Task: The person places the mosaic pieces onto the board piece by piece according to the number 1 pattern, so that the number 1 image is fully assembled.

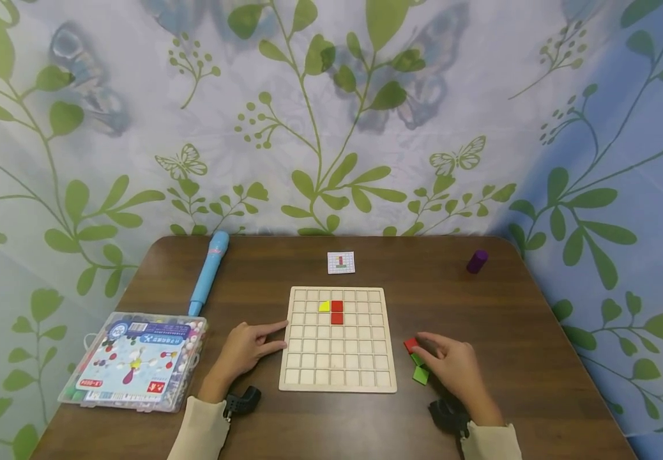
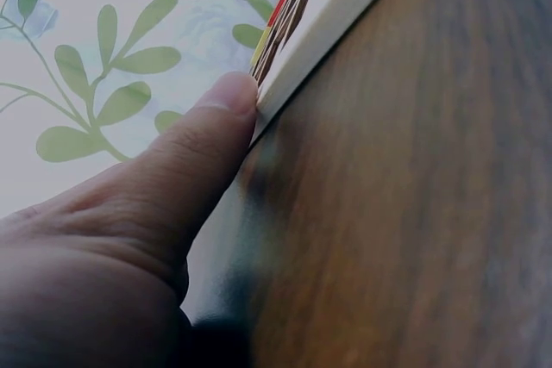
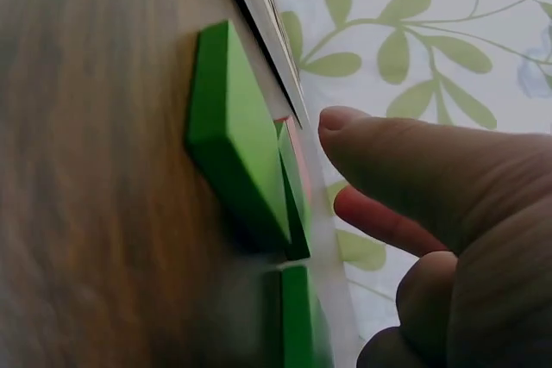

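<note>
A wooden grid board (image 1: 337, 361) lies at the middle of the table. On it are two red square tiles (image 1: 337, 318), one above the other, and a yellow piece (image 1: 324, 306) left of the upper one. My left hand (image 1: 241, 351) touches the board's left edge with extended fingers; the left wrist view shows the thumb (image 2: 228, 96) against that edge. Right of the board, my right hand (image 1: 457, 367) hovers by a loose red tile (image 1: 410, 344) and several green tiles (image 1: 420, 375). In the right wrist view the thumb stands apart from the green tile (image 3: 237, 135), holding nothing visible.
A small pattern card (image 1: 340, 262) lies behind the board. At the left are a blue microphone-shaped object (image 1: 207, 271) and a clear plastic case (image 1: 133, 361) of colourful parts. A purple cylinder (image 1: 477, 261) stands at the back right of the brown table (image 1: 331, 428).
</note>
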The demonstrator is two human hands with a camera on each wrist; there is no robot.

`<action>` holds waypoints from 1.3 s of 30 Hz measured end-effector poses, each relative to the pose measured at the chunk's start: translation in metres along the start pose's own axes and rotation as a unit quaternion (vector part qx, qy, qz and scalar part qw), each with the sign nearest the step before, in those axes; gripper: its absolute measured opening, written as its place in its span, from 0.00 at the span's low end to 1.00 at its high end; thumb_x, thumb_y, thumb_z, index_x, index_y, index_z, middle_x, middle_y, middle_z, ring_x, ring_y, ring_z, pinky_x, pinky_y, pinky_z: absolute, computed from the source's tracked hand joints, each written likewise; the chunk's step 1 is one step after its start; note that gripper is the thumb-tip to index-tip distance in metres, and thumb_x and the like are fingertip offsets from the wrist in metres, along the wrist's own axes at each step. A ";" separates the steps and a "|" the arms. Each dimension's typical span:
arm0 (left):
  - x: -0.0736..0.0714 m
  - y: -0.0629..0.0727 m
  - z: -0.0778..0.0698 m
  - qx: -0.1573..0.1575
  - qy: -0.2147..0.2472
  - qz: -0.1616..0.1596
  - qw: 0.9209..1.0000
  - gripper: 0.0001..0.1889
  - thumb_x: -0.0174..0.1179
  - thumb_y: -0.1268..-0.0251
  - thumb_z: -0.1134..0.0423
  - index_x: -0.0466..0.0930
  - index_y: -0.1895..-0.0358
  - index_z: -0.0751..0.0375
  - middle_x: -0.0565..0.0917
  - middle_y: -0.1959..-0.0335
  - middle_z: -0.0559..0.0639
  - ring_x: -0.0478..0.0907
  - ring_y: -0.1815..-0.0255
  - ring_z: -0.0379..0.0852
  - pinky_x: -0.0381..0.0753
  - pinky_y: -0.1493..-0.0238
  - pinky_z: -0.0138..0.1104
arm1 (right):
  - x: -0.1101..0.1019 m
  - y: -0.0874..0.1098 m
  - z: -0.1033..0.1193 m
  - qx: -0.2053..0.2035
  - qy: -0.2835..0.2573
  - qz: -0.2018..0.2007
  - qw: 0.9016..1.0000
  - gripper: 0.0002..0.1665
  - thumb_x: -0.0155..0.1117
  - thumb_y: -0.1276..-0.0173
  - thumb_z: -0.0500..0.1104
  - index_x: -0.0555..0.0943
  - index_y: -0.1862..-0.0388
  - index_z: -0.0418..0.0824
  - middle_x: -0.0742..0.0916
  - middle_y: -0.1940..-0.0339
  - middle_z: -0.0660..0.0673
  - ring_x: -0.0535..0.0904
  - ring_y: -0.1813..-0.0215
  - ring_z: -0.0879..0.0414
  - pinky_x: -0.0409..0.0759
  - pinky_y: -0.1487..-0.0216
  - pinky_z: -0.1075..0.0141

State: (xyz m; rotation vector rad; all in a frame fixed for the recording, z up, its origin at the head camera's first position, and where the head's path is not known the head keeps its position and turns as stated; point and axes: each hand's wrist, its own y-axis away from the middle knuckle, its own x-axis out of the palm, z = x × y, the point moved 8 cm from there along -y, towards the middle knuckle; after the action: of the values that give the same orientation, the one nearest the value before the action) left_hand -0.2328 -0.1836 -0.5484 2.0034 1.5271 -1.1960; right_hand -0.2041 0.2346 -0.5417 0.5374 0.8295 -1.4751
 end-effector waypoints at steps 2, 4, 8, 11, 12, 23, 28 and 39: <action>-0.001 -0.001 -0.001 0.003 -0.001 -0.001 1.000 0.25 0.71 0.37 0.44 0.85 0.38 0.43 0.56 0.91 0.28 0.46 0.86 0.29 0.53 0.77 0.28 | 0.001 0.000 0.001 -0.004 0.013 0.001 1.000 0.23 0.79 0.39 0.54 0.90 0.49 0.44 0.65 0.90 0.59 0.53 0.85 0.66 0.55 0.83 0.69; -0.001 -0.001 -0.001 0.006 -0.004 -0.001 1.000 0.25 0.71 0.37 0.45 0.85 0.38 0.43 0.56 0.91 0.28 0.47 0.86 0.29 0.54 0.76 0.28 | 0.003 -0.001 0.001 -0.006 0.024 0.002 1.000 0.24 0.79 0.39 0.56 0.90 0.49 0.45 0.65 0.89 0.60 0.54 0.85 0.66 0.55 0.83 0.69; -0.001 -0.001 -0.002 0.004 -0.003 0.003 1.000 0.25 0.70 0.37 0.45 0.85 0.37 0.43 0.56 0.92 0.28 0.46 0.86 0.29 0.54 0.76 0.28 | 0.006 -0.001 -0.001 0.003 0.042 0.008 0.999 0.27 0.77 0.39 0.61 0.90 0.47 0.46 0.65 0.89 0.60 0.53 0.85 0.66 0.54 0.83 0.68; -0.002 -0.001 -0.002 0.003 0.002 0.003 1.000 0.25 0.71 0.37 0.46 0.85 0.37 0.44 0.56 0.91 0.28 0.46 0.86 0.29 0.52 0.78 0.28 | 0.008 -0.001 -0.001 0.009 0.050 0.012 0.999 0.29 0.77 0.40 0.63 0.90 0.47 0.46 0.64 0.89 0.59 0.53 0.84 0.66 0.54 0.82 0.68; -0.002 0.000 -0.003 0.003 0.003 0.003 1.000 0.25 0.71 0.37 0.46 0.85 0.37 0.44 0.55 0.91 0.28 0.46 0.86 0.29 0.52 0.78 0.28 | 0.008 -0.001 -0.002 0.009 0.054 0.013 0.998 0.29 0.77 0.40 0.63 0.90 0.47 0.47 0.64 0.89 0.59 0.53 0.84 0.65 0.54 0.82 0.68; -0.001 0.000 -0.003 0.001 0.014 0.003 1.000 0.25 0.71 0.38 0.46 0.85 0.37 0.44 0.55 0.91 0.27 0.45 0.86 0.29 0.51 0.79 0.27 | 0.011 -0.002 -0.001 0.007 0.073 0.020 0.997 0.32 0.76 0.41 0.65 0.89 0.46 0.47 0.63 0.88 0.59 0.53 0.83 0.65 0.54 0.81 0.68; -0.002 0.001 -0.003 0.000 0.008 0.000 1.000 0.25 0.71 0.38 0.46 0.85 0.37 0.43 0.55 0.91 0.27 0.46 0.86 0.29 0.57 0.75 0.29 | 0.011 -0.002 -0.001 0.017 0.077 0.022 0.997 0.33 0.76 0.42 0.67 0.89 0.46 0.47 0.63 0.88 0.59 0.53 0.83 0.64 0.53 0.81 0.68; -0.002 0.000 -0.003 -0.001 0.002 0.003 1.000 0.25 0.71 0.37 0.46 0.85 0.37 0.43 0.55 0.91 0.27 0.46 0.85 0.29 0.60 0.71 0.31 | 0.010 -0.001 0.003 0.027 0.093 0.012 0.995 0.30 0.78 0.42 0.65 0.90 0.48 0.47 0.63 0.88 0.58 0.53 0.82 0.62 0.53 0.80 0.67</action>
State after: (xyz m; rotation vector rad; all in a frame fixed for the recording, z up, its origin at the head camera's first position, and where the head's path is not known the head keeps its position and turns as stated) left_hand -0.2314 -0.1827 -0.5449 2.0077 1.5235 -1.1886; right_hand -0.2058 0.2253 -0.5473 0.7304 0.9270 -1.4443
